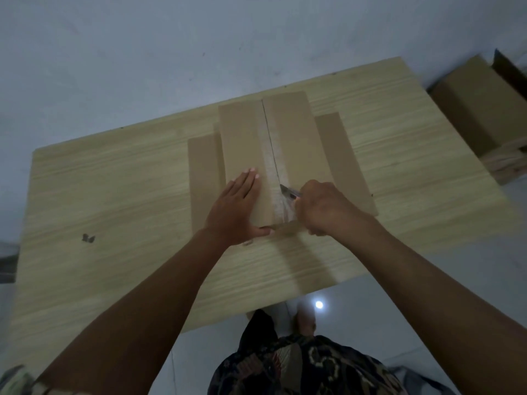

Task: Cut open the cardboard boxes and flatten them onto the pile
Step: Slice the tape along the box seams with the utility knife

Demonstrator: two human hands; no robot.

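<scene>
Patterned clothing (299, 366) is filling the bottom edge nearest me, with both forearms reaching forward over the wooden surface (114, 195). I'm working on the cardboard box (271, 143), which is sitting mid-surface with its bottom flaps splayed flat to either side. My left hand (233, 206) is lying flat on the box top, fingers straight and together, thumb hooking the near edge, pressing it steady. My right hand (322, 206) is curling round a utility knife (288, 191), wrist cocked, blade tip sitting on the tape strip (269, 155) along the centre seam. A dark cut line is showing from the far end down to the blade; only the near stretch of tape is looking uncut.

I'm judging the box light and hollow, so it is likely sliding or caving under hard pressure; the corrugated panel is stiff enough near edges, so I'm holding down beside the seam, clear of the blade's path. The tape looks slick, so the knife may skid. Another open carton (484, 109) is waiting on the floor at right.
</scene>
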